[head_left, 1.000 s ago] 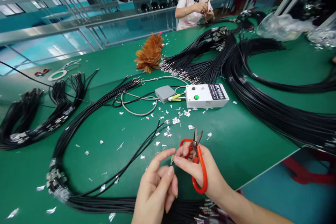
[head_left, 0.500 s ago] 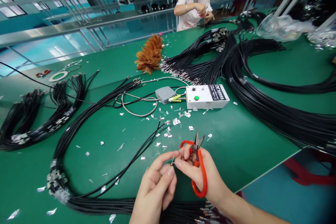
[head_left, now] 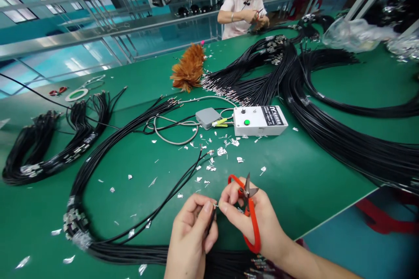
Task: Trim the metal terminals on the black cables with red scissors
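Observation:
My left hand (head_left: 191, 229) is closed around a black cable (head_left: 210, 223), pinching it near its end between thumb and fingers. Close to that end, my right hand (head_left: 265, 224) has thumb and forefinger pressed together at a thin pale strand. The same hand carries scissors (head_left: 256, 230) with red handles, their blades apart and pointing up, away from the cable. Beneath both hands runs a thick bundle of black cables (head_left: 131, 253), whose stripped ends show at lower right. Two loose cable ends (head_left: 183, 178) lie ahead of my left hand.
White foil scraps (head_left: 221, 151) litter the green table (head_left: 294, 170). Beyond them sit a white box with a green button (head_left: 262, 127), a grey pedal-like block (head_left: 208, 118) and a brown feather duster (head_left: 188, 69). Large cable bundles (head_left: 327, 135) fill the right. A co-worker (head_left: 242, 13) works opposite.
The coloured wires seen at the cable end are now hidden by my left fingers. My left hand has turned and drawn slightly left, and a pale strand now shows between the hands.

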`<state>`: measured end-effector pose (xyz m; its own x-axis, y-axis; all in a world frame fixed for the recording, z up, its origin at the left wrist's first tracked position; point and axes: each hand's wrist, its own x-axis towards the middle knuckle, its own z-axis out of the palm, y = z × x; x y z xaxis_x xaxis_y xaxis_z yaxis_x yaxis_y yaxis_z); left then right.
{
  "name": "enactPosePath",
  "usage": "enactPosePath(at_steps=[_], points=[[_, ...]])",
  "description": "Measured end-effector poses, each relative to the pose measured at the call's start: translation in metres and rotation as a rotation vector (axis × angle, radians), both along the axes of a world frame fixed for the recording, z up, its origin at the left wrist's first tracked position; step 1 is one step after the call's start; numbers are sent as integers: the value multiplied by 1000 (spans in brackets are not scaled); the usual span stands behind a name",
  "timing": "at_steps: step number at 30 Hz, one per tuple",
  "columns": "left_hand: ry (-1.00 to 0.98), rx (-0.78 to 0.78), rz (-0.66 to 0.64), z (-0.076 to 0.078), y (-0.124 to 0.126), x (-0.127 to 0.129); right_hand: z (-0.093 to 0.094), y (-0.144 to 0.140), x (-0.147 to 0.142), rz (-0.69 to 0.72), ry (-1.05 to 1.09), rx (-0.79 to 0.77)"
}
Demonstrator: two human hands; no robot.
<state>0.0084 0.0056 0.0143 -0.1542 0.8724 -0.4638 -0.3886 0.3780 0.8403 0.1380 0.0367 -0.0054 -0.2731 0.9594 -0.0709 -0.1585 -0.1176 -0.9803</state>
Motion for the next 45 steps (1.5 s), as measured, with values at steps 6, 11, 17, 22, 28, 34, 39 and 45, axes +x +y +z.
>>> enactPosePath(at_steps=[6, 11, 17, 22, 28, 34, 39, 45], points=[[-146, -32, -31, 7, 3, -14, -4, 12, 15, 130, -574, 219], [-240, -22, -11, 9, 3, -18, -8, 11, 16, 165, -885, 439], [-272, -34, -48, 7, -1, -20, -2, 9, 8, 163, -922, 517], [-266, -37, -84, 5, -3, -20, 2, 9, 9, 161, -939, 536], [-280, -31, -117, 2, -1, -20, -1, 6, 8, 68, -925, 596], [-278, -45, -104, 1, -1, -21, -2, 5, 8, 17, -936, 649], [-288, -51, -111, 0, 0, -22, -6, 5, 8, 52, -855, 531], [-136, -6, -156, 1, 2, -13, -15, 19, 15, 215, -91, -334]])
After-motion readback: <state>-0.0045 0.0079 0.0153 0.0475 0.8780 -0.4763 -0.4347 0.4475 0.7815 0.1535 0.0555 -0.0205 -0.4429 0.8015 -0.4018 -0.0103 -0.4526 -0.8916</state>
